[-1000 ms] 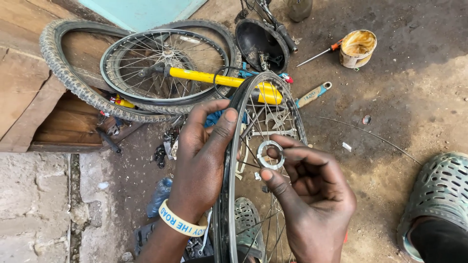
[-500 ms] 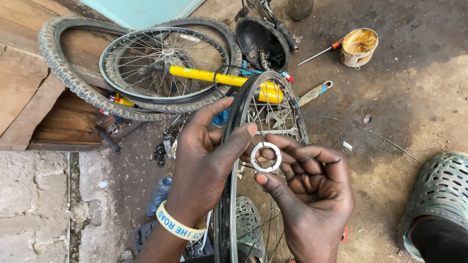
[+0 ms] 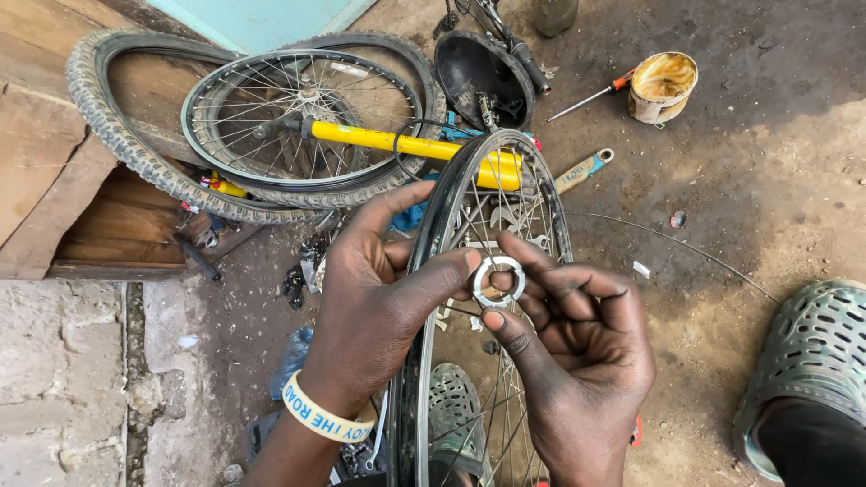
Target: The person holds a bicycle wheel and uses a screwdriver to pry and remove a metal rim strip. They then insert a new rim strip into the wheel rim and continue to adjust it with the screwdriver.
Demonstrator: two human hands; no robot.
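Dirt floor (image 3: 767, 180), workshop clutter. Left hand (image 3: 379, 307) and right hand (image 3: 577, 361) fingers pinch a metal ring (image 3: 498, 280) just above the upright wheel's rim (image 3: 433, 234); ring not yet seated on the wheel

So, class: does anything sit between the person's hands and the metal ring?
Nothing visible. The left hand and right hand both pinch the ring directly, in front of the wheel.

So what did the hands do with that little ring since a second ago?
The left hand let go of the wheel rim and its thumb joined the right hand in pinching the metal ring. The wheel stayed upright, the yellow pump unmoved.
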